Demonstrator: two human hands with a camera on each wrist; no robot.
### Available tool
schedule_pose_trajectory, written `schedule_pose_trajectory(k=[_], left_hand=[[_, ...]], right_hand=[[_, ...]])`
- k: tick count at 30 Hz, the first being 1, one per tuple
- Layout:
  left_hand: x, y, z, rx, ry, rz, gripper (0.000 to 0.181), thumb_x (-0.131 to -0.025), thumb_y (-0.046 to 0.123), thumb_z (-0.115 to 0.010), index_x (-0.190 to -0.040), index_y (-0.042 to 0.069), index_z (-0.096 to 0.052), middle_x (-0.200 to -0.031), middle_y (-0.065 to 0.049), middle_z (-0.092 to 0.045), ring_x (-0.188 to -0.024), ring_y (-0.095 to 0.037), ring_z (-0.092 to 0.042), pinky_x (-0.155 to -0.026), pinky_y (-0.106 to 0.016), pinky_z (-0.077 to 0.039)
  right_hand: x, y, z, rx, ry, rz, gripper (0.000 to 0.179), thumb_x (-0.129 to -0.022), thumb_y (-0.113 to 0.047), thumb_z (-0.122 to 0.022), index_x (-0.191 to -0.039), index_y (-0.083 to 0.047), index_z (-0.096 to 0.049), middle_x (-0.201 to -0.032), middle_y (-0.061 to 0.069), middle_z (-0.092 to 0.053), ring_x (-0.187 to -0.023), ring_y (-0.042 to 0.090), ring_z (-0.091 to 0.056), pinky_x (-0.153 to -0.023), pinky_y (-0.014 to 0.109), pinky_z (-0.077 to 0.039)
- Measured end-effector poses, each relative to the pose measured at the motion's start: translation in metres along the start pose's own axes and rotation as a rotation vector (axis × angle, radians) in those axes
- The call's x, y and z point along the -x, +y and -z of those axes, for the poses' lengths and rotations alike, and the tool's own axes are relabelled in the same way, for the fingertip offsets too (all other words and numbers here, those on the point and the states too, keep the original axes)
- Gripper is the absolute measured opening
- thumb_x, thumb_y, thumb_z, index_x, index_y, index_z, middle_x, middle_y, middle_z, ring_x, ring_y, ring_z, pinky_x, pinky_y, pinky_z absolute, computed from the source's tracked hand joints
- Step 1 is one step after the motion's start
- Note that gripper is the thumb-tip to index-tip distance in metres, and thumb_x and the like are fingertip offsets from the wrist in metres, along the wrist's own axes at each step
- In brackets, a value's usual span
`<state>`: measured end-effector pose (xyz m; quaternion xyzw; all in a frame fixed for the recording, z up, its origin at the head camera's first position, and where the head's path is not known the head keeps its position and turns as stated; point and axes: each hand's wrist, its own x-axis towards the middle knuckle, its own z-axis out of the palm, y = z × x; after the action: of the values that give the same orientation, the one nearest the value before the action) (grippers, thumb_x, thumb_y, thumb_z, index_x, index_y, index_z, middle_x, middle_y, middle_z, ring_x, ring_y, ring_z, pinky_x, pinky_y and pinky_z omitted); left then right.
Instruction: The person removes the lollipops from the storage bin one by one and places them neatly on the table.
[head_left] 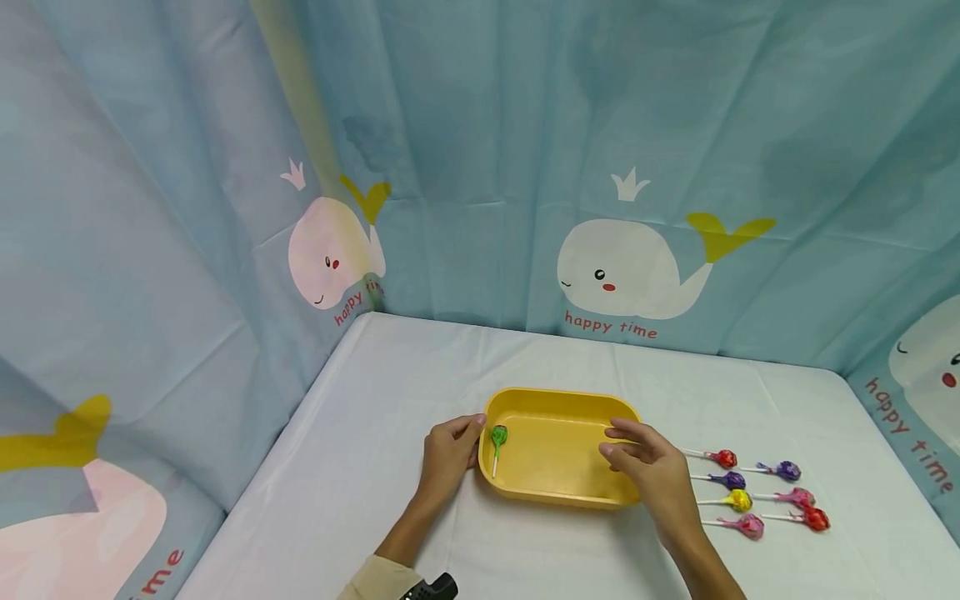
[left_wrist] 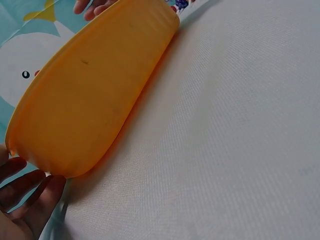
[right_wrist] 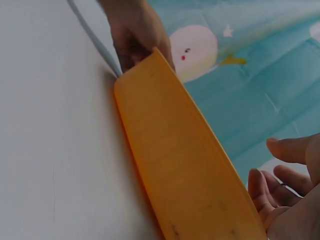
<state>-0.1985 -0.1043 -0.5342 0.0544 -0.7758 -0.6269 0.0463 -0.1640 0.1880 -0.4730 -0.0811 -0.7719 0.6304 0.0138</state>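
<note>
A yellow plastic tray point(head_left: 558, 498) sits on the white table in the head view. My left hand point(head_left: 448, 458) holds its left end, thumb at the rim and fingers against the outer wall; the left wrist view shows those fingers point(left_wrist: 50, 192) touching the tray. Inside, near that end, lies a green lollipop point(head_left: 498, 436) with its stick toward me. Over the tray's right end hovers my right hand point(head_left: 651, 468), thumb and fingers apart and holding nothing. The right wrist view shows the same hand point(right_wrist: 290, 185) beside the tray wall point(right_wrist: 185, 165).
Right of the tray, several wrapped lollipops lie in two columns, among them a yellow one point(head_left: 739, 500), a purple one point(head_left: 787, 471) and a red one point(head_left: 816, 519). A blue whale-print curtain point(head_left: 480, 250) stands behind and beside the white table point(head_left: 390, 375).
</note>
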Motion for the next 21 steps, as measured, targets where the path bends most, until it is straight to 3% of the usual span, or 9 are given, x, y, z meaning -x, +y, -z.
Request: schedule_pose_trajectory(k=[9,21], left_hand=[[0.000,0.001,0.000,0.020,-0.008,0.002,0.031,-0.105,0.036,-0.070,-0.121,0.012,-0.081,-0.089,-0.005,-0.075,-0.070,-0.010,-0.066,-0.062,-0.020,-0.060],[0.001,0.002,0.000,0.027,-0.001,0.000,0.032,-0.105,0.034,-0.070,-0.122,0.010,-0.081,-0.104,-0.006,-0.080,-0.075,-0.011,-0.071,-0.062,-0.022,-0.062]], right_hand=[[-0.003,0.001,-0.018,-0.039,-0.069,0.090,0.048,-0.094,-0.019,-0.084,-0.136,-0.003,-0.068,-0.129,0.017,-0.070,-0.097,0.016,-0.073,-0.084,0.027,-0.063],[-0.013,0.001,-0.041,-0.057,-0.137,0.094,0.046,-0.091,-0.015,-0.086,-0.133,-0.004,-0.071,-0.128,0.021,-0.070,-0.101,0.020,-0.073,-0.084,0.027,-0.063]])
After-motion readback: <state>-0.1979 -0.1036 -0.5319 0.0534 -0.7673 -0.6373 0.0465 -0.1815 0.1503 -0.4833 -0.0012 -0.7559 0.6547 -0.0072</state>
